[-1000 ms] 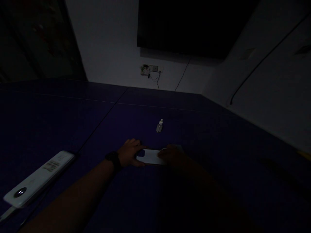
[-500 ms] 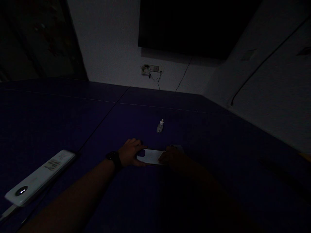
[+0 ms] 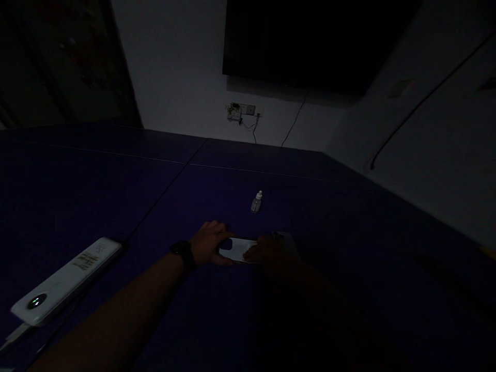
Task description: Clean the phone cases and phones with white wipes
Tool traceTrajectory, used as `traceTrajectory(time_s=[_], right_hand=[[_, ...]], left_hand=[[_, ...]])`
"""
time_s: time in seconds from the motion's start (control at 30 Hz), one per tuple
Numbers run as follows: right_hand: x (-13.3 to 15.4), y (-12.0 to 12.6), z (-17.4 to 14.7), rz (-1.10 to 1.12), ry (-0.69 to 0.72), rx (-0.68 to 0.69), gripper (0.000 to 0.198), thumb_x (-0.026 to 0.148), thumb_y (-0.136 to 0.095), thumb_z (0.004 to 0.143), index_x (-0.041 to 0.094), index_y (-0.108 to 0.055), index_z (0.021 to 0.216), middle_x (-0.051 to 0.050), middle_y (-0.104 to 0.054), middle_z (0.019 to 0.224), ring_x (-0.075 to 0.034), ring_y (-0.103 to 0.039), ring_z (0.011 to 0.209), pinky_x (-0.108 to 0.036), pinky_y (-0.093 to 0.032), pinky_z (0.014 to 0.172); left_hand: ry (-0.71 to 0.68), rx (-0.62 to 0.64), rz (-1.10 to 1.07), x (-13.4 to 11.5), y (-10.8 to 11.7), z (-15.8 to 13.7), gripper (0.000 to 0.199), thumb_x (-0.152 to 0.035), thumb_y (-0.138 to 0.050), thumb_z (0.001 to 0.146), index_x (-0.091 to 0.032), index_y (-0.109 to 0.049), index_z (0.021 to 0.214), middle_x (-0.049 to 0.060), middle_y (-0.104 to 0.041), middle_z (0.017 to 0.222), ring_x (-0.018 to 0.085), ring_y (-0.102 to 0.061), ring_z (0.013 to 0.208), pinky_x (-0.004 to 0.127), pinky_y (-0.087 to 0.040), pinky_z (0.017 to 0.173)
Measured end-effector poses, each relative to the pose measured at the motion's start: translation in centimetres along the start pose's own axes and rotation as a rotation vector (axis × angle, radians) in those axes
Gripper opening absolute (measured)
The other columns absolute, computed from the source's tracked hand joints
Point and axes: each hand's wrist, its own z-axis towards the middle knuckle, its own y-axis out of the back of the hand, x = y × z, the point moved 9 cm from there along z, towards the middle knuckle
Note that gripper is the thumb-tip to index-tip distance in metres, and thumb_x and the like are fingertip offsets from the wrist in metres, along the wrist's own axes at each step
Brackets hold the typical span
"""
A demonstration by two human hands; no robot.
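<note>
A pale phone case with a dark camera cutout at its left end lies flat on the dark blue surface. My left hand, with a black watch on the wrist, grips that left end between thumb and fingers. Over the right part of the case is my right hand, fingers bunched together and pressed down on its face. Deep shadow hides whether anything is in those fingers. Partly behind the right hand lies a pale phone with dark camera lenses. A small clear dropper bottle with a white top stands beyond the case.
A white power bank with a lit display and a plugged-in cable lies at the left. Wall sockets with cables sit beyond the surface's far edge, below a large black screen. The room is very dark.
My right hand has slid left along the phone case, covering more of it and uncovering more of the phone behind. My left hand keeps its grip at the case's end.
</note>
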Motion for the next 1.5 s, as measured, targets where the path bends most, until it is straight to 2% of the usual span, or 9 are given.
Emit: traceTrajectory(time_s=[0.17,0.33,0.47,0.57,0.7,0.9,1.13,1.3,1.5], right_hand=[[-0.8,0.0,0.1,-0.039,-0.067,-0.059,0.043,0.006,-0.042,0.09,0.019,-0.072,0.117,-0.01,-0.074,0.12,-0.022,-0.068,0.1,-0.039,-0.051,0.091],[0.7,-0.9,0.2,0.026,0.056,0.081,0.044,0.004,-0.041,0.091,0.022,-0.072,0.117,-0.009,-0.073,0.123,-0.02,-0.066,0.114,-0.044,-0.042,0.108],[0.8,-0.3,0.6,-0.013,-0.053,-0.009,0.048,0.004,-0.038,0.092,0.021,-0.068,0.126,-0.009,-0.068,0.132,-0.023,-0.062,0.12,-0.045,-0.042,0.108],[0.2,-0.3,0.6,-0.029,-0.095,0.0,0.042,0.005,-0.041,0.093,0.02,-0.072,0.118,-0.008,-0.072,0.125,-0.023,-0.066,0.111,-0.044,-0.046,0.103],[0.8,-1.0,0.8,-0.017,-0.009,0.078,0.04,0.002,-0.045,0.089,0.021,-0.074,0.107,-0.007,-0.076,0.116,-0.02,-0.069,0.106,-0.041,-0.045,0.105],[0.8,-0.3,0.7,-0.012,-0.032,0.003,0.047,0.001,-0.04,0.09,0.019,-0.07,0.12,-0.009,-0.072,0.125,-0.022,-0.066,0.114,-0.045,-0.043,0.107],[1.9,-0.7,0.7,0.011,0.049,0.089,0.047,0.001,-0.037,0.091,0.021,-0.071,0.118,-0.009,-0.072,0.126,-0.019,-0.064,0.119,-0.046,-0.036,0.114],[0.9,-0.6,0.8,-0.038,-0.025,0.02,0.049,0.003,-0.039,0.091,0.018,-0.065,0.129,-0.012,-0.067,0.133,-0.021,-0.062,0.12,-0.046,-0.041,0.11],[1.0,-0.6,0.1,0.021,0.051,0.065,0.045,0.004,-0.04,0.09,0.02,-0.07,0.119,-0.01,-0.071,0.127,-0.02,-0.064,0.119,-0.046,-0.04,0.111]], left_hand=[[0.013,0.012,-0.016,0.1,0.0,0.0,0.079,-0.064,-0.083,0.066,-0.026,-0.06,0.131,0.005,-0.059,0.104,0.027,-0.052,0.097,0.036,-0.037,0.08],[0.006,0.006,-0.022,0.1,-0.1,0.0,0.078,-0.067,-0.081,0.067,-0.026,-0.061,0.13,0.005,-0.059,0.104,0.027,-0.052,0.097,0.036,-0.037,0.08],[-0.003,0.0,-0.022,0.0,0.0,0.0,0.077,-0.068,-0.079,0.069,-0.027,-0.06,0.131,0.005,-0.059,0.106,0.027,-0.052,0.098,0.037,-0.037,0.082],[0.002,0.005,-0.021,0.1,-0.1,0.0,0.076,-0.068,-0.078,0.069,-0.026,-0.06,0.131,0.006,-0.059,0.107,0.027,-0.052,0.097,0.037,-0.037,0.081],[-0.006,-0.002,-0.016,0.0,-0.1,0.0,0.076,-0.067,-0.08,0.068,-0.027,-0.061,0.13,0.005,-0.059,0.105,0.026,-0.052,0.096,0.036,-0.036,0.079],[0.008,0.001,-0.004,0.1,-0.1,0.0,0.079,-0.064,-0.083,0.065,-0.026,-0.06,0.131,0.006,-0.059,0.105,0.026,-0.052,0.096,0.036,-0.036,0.08],[0.0,0.0,-0.006,0.0,0.0,0.0,0.078,-0.067,-0.081,0.066,-0.027,-0.061,0.13,0.005,-0.059,0.106,0.026,-0.052,0.097,0.036,-0.036,0.08],[-0.005,-0.011,-0.02,0.0,0.1,-0.1,0.077,-0.069,-0.078,0.068,-0.027,-0.06,0.131,0.005,-0.059,0.104,0.027,-0.052,0.096,0.036,-0.037,0.079],[-0.008,-0.016,-0.018,0.1,0.0,0.0,0.077,-0.069,-0.079,0.067,-0.027,-0.062,0.129,0.005,-0.059,0.104,0.026,-0.052,0.095,0.036,-0.037,0.079]])
